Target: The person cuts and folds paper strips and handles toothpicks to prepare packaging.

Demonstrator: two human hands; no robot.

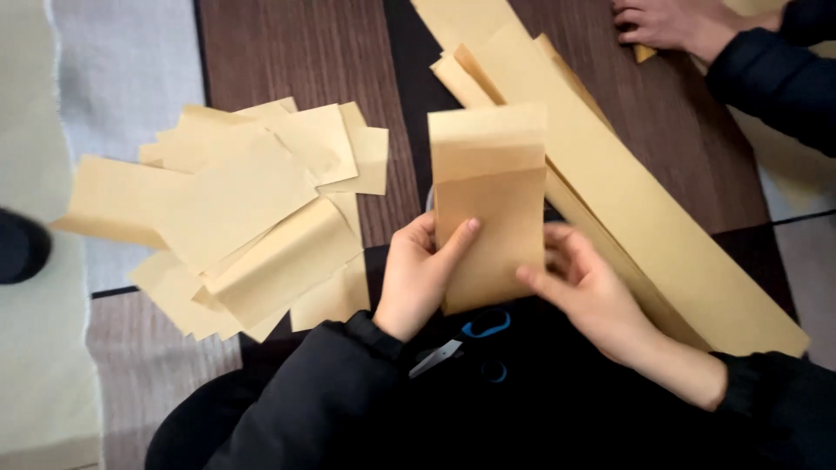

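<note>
Left hand [421,277]: closed on the left edge of a folded tan paper piece [489,204], thumb laid flat across its front face, remaining fingers hidden behind the sheet. Right hand [585,287]: partly open, palm turned inward, fingers loosely curled with fingertips touching the lower right edge of the same piece; thumb extended toward the sheet's bottom corner. Folded tan paper piece: held upright between both hands, at centre of view, above the lap, top flap folded down as a lighter band over a darker lower panel. Scissors with blue handles [470,339]: resting on dark clothing just below the paper and between the two wrists, blades pointing lower left, untouched. Pile of cut tan paper pieces [252,213]: lying overlapped on the dark wooden table [305,52], left of the left hand, well apart from it. Long tan paper strips [636,200]: stacked diagonally from upper centre to lower right, passing behind the held piece and beside the right hand. Another person's hand [666,24]: at upper right edge, dark sleeve, resting flat on the table near a small tan scrap. Pale cloth [122,61]: at far left.
</note>
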